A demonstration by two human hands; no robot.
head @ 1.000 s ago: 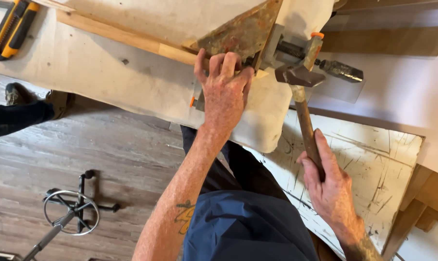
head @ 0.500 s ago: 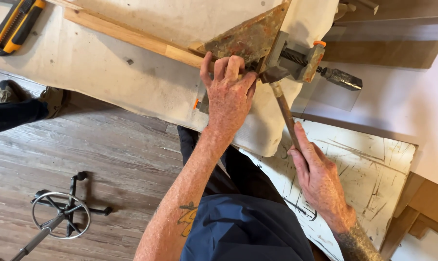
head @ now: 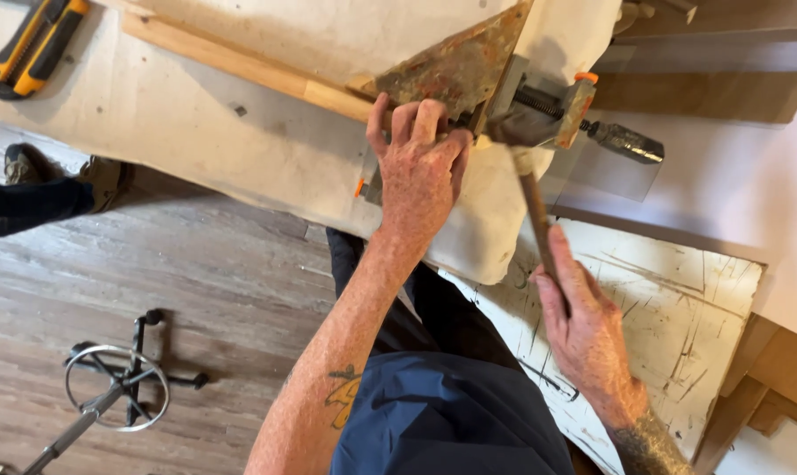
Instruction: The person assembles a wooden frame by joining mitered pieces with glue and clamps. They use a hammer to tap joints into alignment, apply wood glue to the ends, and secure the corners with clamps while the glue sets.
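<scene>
My left hand (head: 418,171) presses down on a rusty triangular metal plate (head: 455,66) that lies on a cloth-covered table (head: 196,132), over the end of a light wooden strip (head: 240,66). My right hand (head: 583,330) grips the wooden handle of a hammer (head: 532,198). The hammer's head sits right beside my left fingers, at the plate's lower corner. A bar clamp (head: 574,119) with an orange tip and a dark handle holds the plate's right side.
A yellow and black tool (head: 33,44) lies at the table's far left. A scratched white panel (head: 671,325) leans under my right hand. Another person's dark-sleeved leg and shoes (head: 64,180) stand on the wood floor, near a metal stand with a ring (head: 117,396).
The hammer has swung from the clamp's right side down and left to the plate's corner. My right hand moved with it. My left hand stayed on the plate.
</scene>
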